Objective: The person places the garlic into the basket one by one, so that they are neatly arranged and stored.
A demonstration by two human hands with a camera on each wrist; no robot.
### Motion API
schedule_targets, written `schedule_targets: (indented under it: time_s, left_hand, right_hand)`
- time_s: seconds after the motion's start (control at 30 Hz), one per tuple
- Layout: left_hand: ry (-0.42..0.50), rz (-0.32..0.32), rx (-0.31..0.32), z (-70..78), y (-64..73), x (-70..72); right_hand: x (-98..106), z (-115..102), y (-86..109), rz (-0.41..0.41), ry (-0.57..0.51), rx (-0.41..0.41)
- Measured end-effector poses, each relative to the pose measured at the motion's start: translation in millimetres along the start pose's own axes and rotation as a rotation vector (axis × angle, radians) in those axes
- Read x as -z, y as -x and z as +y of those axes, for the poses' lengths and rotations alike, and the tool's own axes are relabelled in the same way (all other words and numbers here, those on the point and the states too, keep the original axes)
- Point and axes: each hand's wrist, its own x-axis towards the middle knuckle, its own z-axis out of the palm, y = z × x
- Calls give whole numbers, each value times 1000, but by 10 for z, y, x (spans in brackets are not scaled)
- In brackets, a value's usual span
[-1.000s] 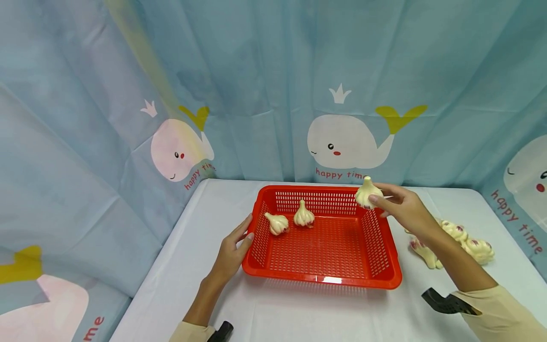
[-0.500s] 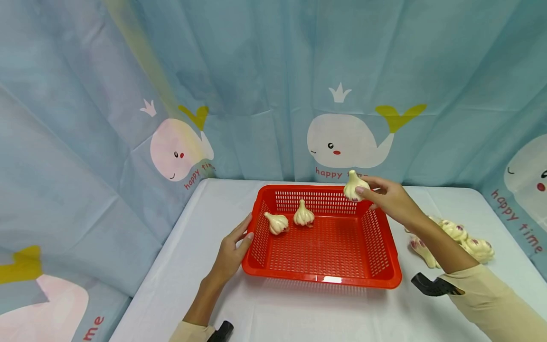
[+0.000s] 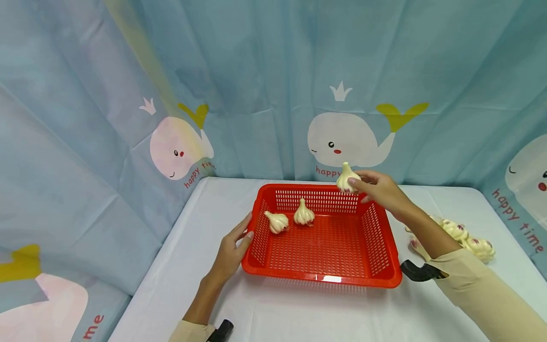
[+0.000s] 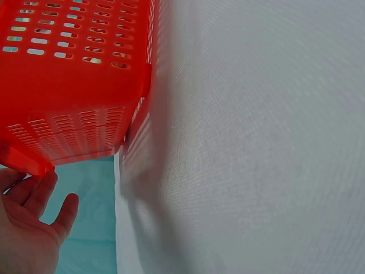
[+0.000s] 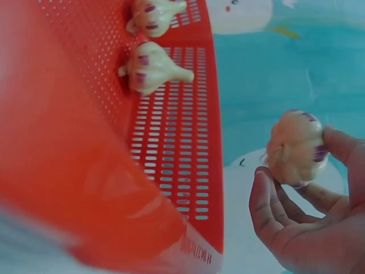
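In the head view, the right hand [image 3: 380, 191] pinches a garlic bulb [image 3: 344, 179] between thumb and fingers, stem up, at the upper right of the red basket [image 3: 290, 274], where it overlaps the far rim. The right wrist view shows this bulb apart from the basket wall. The left hand [image 3: 231, 249] lies well apart from the right, its fingertips touching the basket's left rim, the thumb spread away in the left wrist view.

Two more bulbs sit in the upper left of the basket: a tilted bulb [image 3: 278, 223] and, just beside it, an upright bulb [image 3: 304, 215]. At the right of the frame, a pile of garlic [image 3: 478, 247] rests on the white tabletop [image 3: 325, 313], partly hidden by the right forearm. A blue curtain [image 3: 256, 71] printed with whales fills the upper frame.
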Motion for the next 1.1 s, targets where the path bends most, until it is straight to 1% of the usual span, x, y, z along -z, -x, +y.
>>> schedule_targets:
  time_s: [0.13,0.27,0.4,0.6,0.73,0.87,1.1]
  left_hand:
    - [-4,1,1,10,0,5]
    - [1,-1,1,9,4,-3]
    - [4,-1,12,16,11,4]
    - [7,7,11,9,18,9]
    - [5,4,0,-22,12,-9]
    - [10,-1,8,-15,6,-15]
    - [6,0,7,2,2,1]
  right_hand:
    - [-32,-22,-78,-4,-31,-4]
    - [-83,3,-136,-12,-60,21]
    - [-154,28,-178,-23,-61,36]
    - [-227,9,-246,-36,-23,24]
    - [-250,3,-284,-51,-38,6]
    - [-275,24,-312,-79,-49,-11]
    - [-327,70,-358,-107,-20,-34]
